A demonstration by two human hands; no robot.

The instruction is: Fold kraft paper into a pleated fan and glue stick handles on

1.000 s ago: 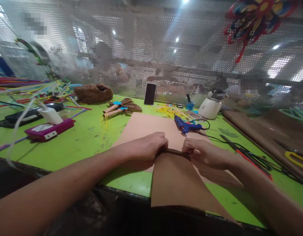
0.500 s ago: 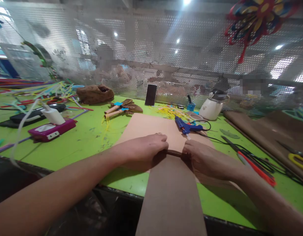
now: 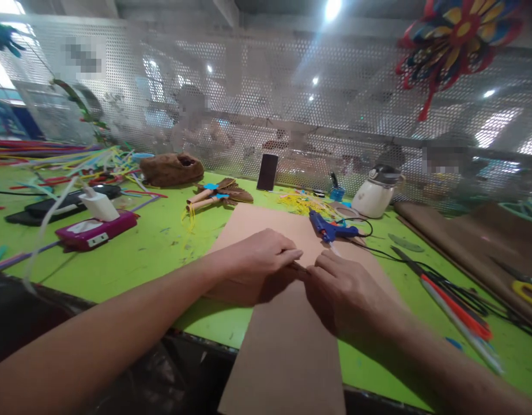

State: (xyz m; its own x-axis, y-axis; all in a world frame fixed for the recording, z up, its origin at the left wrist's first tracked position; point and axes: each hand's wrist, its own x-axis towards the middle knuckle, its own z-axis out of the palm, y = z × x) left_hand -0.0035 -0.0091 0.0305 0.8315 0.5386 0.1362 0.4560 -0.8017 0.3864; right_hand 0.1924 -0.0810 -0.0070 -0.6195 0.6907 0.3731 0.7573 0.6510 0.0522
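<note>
A long brown paper strip (image 3: 287, 351) runs from between my hands toward me and hangs over the table's front edge. Its far end is folded or rolled into a narrow dark edge. My left hand (image 3: 270, 256) is closed on the left part of that edge, thumb and fingers pinched together. From the right, my right hand (image 3: 347, 282) pinches the same edge close by. Both hands are above a larger tan sheet (image 3: 252, 222) lying on the table. A blue glue gun (image 3: 332, 229) rests on this sheet, just beyond my right hand.
Scissors with red handles (image 3: 456, 305) and a black cable lie at right, near folded brown material (image 3: 447, 236). A white jug (image 3: 376, 193) and a phone (image 3: 268, 172) stand at the back. At left are a purple power strip (image 3: 97, 230) and colourful pipe-like strands (image 3: 75, 158).
My hands have come closer together along the folded edge, the right one moving left. The strip's near end has swung slightly left. The view has shifted a little.
</note>
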